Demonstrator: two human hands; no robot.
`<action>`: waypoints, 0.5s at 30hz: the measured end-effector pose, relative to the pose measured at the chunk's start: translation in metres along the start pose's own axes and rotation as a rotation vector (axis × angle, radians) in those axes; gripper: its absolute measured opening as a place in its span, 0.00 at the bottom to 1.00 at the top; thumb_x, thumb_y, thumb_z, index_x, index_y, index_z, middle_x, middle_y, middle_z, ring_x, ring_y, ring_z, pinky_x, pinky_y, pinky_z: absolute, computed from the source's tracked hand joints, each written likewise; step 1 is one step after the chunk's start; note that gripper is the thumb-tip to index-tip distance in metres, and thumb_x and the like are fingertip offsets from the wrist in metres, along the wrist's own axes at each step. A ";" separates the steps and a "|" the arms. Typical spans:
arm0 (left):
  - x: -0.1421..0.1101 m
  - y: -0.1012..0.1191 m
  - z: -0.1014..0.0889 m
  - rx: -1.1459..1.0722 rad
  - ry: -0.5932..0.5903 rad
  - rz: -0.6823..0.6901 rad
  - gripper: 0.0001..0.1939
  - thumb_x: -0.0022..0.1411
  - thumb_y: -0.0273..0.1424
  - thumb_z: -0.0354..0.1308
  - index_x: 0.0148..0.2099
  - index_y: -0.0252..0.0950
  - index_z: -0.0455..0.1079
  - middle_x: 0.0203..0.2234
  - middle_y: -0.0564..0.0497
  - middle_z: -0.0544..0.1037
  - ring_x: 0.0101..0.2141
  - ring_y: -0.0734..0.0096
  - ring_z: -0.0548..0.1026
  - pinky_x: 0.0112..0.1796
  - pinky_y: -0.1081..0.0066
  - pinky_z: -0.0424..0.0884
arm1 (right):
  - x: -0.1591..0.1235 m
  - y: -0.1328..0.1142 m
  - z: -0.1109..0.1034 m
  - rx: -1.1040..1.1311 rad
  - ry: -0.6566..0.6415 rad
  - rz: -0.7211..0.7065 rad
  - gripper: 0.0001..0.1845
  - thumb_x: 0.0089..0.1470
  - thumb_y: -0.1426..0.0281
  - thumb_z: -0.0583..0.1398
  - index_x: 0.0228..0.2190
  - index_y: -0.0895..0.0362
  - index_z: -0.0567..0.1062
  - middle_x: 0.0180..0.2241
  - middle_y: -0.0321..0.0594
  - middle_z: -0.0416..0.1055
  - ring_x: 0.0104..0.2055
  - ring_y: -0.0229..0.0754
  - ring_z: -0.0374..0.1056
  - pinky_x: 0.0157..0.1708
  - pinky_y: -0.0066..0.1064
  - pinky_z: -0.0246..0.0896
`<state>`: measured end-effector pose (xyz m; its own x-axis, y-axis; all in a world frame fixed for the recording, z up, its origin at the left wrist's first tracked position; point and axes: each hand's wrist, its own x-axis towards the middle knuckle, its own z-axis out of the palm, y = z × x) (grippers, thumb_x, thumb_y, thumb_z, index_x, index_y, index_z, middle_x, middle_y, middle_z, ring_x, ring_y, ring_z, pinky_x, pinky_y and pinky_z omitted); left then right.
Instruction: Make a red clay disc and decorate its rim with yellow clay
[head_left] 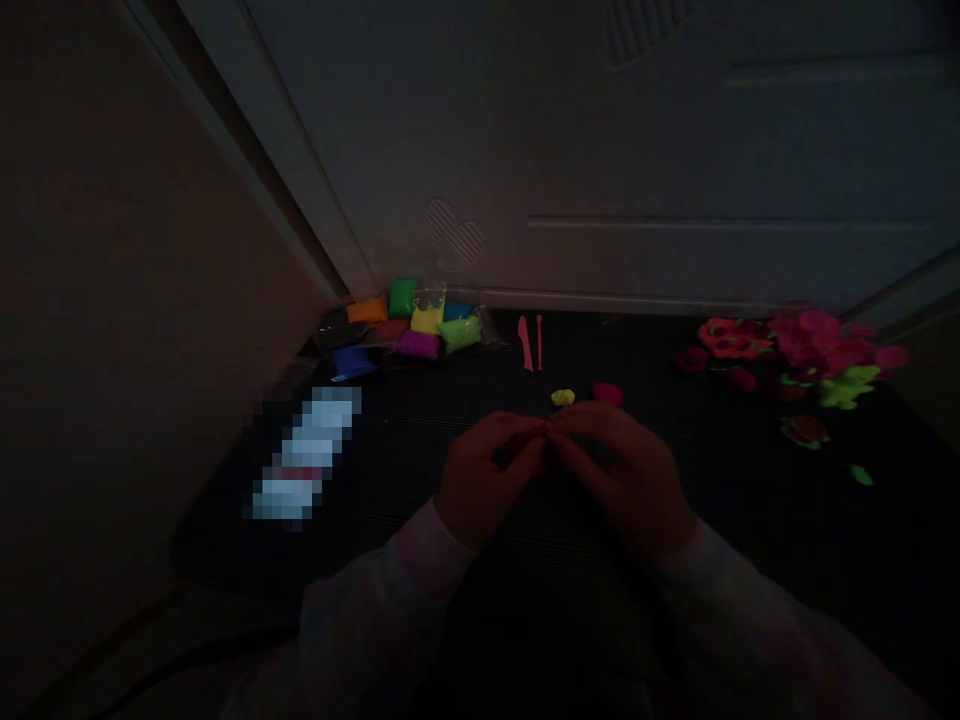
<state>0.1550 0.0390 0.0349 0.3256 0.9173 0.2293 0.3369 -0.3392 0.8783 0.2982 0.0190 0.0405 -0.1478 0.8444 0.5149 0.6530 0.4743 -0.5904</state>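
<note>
In dim light, my left hand (484,480) and my right hand (630,480) meet at the fingertips over the dark table. Thumb and fingers of both are pinched together. Whatever lies between the tips is too small and dark to make out. Just beyond my fingers sit a small yellow lump of modelling clay (562,398) and a round magenta lump of modelling clay (607,394). Farther back lie a pink plastic knife (526,343) and a thin pink modelling stick (539,343), side by side.
Bags of coloured clay (420,344) are heaped at the back left. A pixelated bright screen (307,455) lies at the left. Clay flower shapes (817,345) cluster at the back right, with a small green piece (862,475) nearer. A pale panel (637,260) rises behind the table (405,480).
</note>
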 end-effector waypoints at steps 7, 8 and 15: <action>0.000 0.002 -0.001 -0.035 0.019 -0.053 0.08 0.51 0.27 0.52 0.36 0.36 0.67 0.29 0.53 0.73 0.31 0.75 0.71 0.33 0.75 0.67 | -0.001 0.000 0.001 -0.020 0.047 0.079 0.09 0.45 0.70 0.55 0.34 0.55 0.68 0.32 0.37 0.69 0.35 0.37 0.65 0.35 0.30 0.61; 0.000 0.002 -0.001 -0.038 0.021 -0.056 0.08 0.51 0.27 0.52 0.36 0.36 0.67 0.29 0.53 0.73 0.31 0.75 0.71 0.33 0.75 0.67 | -0.001 0.000 0.001 -0.020 0.054 0.084 0.08 0.46 0.70 0.55 0.33 0.55 0.68 0.32 0.36 0.69 0.34 0.36 0.65 0.35 0.29 0.61; 0.000 0.001 0.000 -0.057 0.019 -0.070 0.08 0.50 0.28 0.52 0.36 0.36 0.67 0.30 0.52 0.73 0.31 0.75 0.71 0.34 0.74 0.67 | -0.002 0.000 0.001 -0.021 0.042 0.018 0.05 0.47 0.72 0.54 0.29 0.54 0.68 0.31 0.36 0.70 0.36 0.38 0.65 0.37 0.33 0.60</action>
<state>0.1554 0.0382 0.0354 0.2860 0.9422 0.1743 0.3073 -0.2625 0.9147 0.2982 0.0175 0.0391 -0.1049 0.8412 0.5304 0.6704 0.4538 -0.5870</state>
